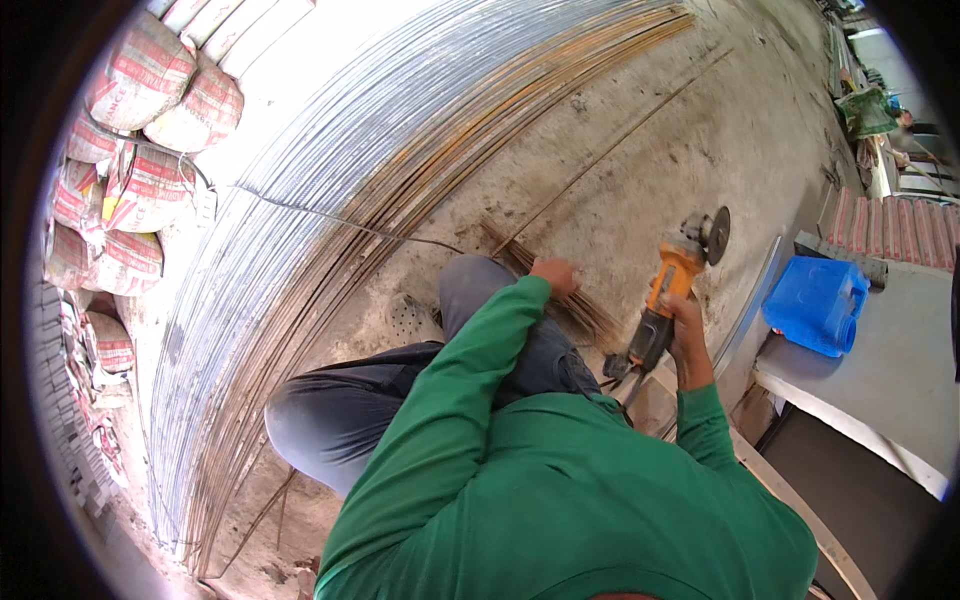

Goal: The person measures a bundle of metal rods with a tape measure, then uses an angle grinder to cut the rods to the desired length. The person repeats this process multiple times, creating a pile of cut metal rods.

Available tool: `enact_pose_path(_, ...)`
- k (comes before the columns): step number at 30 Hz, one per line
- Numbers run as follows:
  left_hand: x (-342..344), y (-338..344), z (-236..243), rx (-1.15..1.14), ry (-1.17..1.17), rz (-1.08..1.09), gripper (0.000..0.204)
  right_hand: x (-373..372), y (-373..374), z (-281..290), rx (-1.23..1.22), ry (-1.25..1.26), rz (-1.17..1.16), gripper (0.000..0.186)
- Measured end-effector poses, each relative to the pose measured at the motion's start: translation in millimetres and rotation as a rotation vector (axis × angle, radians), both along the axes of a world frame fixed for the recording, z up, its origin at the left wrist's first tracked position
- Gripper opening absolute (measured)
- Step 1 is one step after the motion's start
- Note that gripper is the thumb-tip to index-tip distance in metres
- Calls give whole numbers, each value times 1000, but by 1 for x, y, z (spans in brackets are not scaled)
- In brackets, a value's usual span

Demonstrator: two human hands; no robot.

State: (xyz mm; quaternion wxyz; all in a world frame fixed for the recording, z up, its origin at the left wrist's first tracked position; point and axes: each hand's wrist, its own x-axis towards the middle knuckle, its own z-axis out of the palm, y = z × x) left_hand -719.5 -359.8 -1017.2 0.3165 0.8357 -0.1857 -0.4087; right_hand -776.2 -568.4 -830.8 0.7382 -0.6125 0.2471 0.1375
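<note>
An orange and black angle grinder point(672, 282) is in my right hand point(683, 318), whose fingers wrap its body. Its cutting disc point(716, 236) points up and away from me, off the floor. My left hand point(556, 278) is closed over a bundle of short, rusty steel rods point(590, 318) lying beside my bent knee; its fingertips are partly hidden. One long thin rod point(612, 148) stretches from near that bundle toward the far right across the concrete floor.
Many long steel bars point(330, 170), grey and rusty brown, curve along the left. A dark cable point(350, 224) crosses them. Red and white sacks point(140, 180) are piled at the far left. To the right, a blue jerrycan point(815, 305) rests on a pale slab point(905, 370).
</note>
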Motion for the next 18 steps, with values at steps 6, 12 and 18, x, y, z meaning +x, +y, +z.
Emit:
enact_pose_path(6, -33, -8, 138, -818, 137, 323, 98, 58, 24, -57, -153, -237, 32, 27)
enact_pose_path(12, -8, -3, 175, -613, -116, 642, 77, 105, 64, -15, 282, -216, 121, 30)
enact_pose_path(18, 9, 2, 171, -1029, 206, 623, 51, 119, 70, 10, 486, -244, 424, 44)
